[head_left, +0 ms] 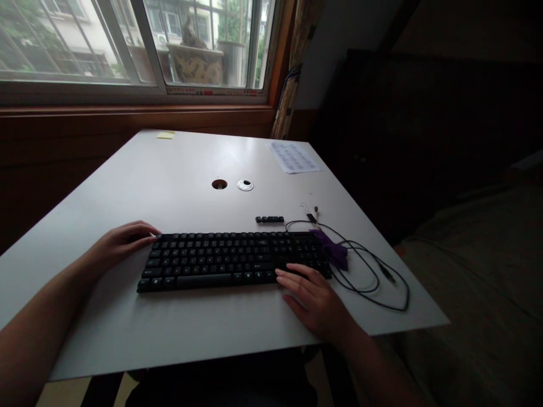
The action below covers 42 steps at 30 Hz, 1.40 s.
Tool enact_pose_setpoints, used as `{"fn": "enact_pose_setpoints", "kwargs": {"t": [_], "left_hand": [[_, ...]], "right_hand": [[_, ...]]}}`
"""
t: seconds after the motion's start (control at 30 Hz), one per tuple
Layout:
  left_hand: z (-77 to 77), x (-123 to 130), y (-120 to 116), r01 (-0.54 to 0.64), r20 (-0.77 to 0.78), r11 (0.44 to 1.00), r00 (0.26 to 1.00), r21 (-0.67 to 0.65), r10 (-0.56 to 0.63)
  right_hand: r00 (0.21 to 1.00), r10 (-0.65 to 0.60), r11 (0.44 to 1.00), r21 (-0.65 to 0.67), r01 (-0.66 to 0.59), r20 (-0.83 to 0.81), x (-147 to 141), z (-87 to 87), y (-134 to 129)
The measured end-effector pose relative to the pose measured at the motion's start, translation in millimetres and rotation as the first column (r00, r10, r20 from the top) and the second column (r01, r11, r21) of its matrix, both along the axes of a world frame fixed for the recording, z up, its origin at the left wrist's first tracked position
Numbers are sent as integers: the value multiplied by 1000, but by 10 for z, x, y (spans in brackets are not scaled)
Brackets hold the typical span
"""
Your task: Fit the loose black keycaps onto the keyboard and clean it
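Observation:
A black keyboard (212,257) lies flat on the white table. At its far left corner is my left hand (131,234), with thumb and fingertips closed on the corner. My right hand (316,297) rests over the near edge toward the right, fingers stretched out and touching the keys around the arrow-key area. That part of the keyboard looks dark, and I cannot make out its single keys. A crumpled purple cloth (335,251) covers some of the right end. Just behind the keyboard, several loose black keycaps (270,219) stand in a short row.
A black cable (373,288) loops over the table (127,186) on the right. Small dark pieces (311,217) lie behind the cloth. Farther back are a round hole (219,184), a silver ring (245,185), printed sheets (294,157) and yellow notes (166,135). A window (203,51) is beyond.

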<state>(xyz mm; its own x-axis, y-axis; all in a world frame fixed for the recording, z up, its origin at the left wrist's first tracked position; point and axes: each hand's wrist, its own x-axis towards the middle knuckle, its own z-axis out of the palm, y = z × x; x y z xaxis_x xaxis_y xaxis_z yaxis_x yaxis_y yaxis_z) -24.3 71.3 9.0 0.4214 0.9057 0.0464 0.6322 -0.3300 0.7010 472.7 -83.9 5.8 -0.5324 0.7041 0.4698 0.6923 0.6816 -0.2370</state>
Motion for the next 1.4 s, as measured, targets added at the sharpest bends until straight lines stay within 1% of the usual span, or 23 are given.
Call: {"fn": "enact_pose_setpoints", "kwargs": {"t": [0.13, 0.27, 0.53, 0.77, 0.9, 1.03, 1.17, 1.3, 1.4], "left_hand": [[-11, -8, 5, 9, 12, 1000, 1000, 6, -9], [-20, -20, 11, 7, -5, 1000, 1000, 11, -7], [-74, -55, 46, 33, -26, 998, 999, 49, -32], [-41, -6, 16, 25, 6, 998, 1000, 54, -25], [-34, 1, 3, 20, 0, 998, 1000, 66, -20], [-27, 3, -2, 23, 3, 997, 1000, 74, -23], [-31, 3, -3, 24, 1, 997, 1000, 73, -24], [-25, 15, -16, 39, 3, 994, 999, 102, -39], [-19, 31, -28, 40, 1, 989, 999, 141, -41]], "right_hand": [[999, 8, 1000, 30, -7, -47, 42, 10, -23], [1000, -4, 999, 31, 4, -13, 43, 5, -9], [999, -26, 997, 75, 28, -22, 28, -3, -4], [999, -42, 994, 98, 44, -15, -6, -32, 25], [997, -64, 993, 94, 68, -52, 4, -49, 26], [998, -44, 993, 104, 49, -49, 16, -53, 7], [997, -59, 992, 112, 63, -40, 22, -69, 8], [997, -70, 990, 120, 72, -15, 36, -112, 58], [994, -111, 983, 148, 112, -17, 59, -129, 114]]}}
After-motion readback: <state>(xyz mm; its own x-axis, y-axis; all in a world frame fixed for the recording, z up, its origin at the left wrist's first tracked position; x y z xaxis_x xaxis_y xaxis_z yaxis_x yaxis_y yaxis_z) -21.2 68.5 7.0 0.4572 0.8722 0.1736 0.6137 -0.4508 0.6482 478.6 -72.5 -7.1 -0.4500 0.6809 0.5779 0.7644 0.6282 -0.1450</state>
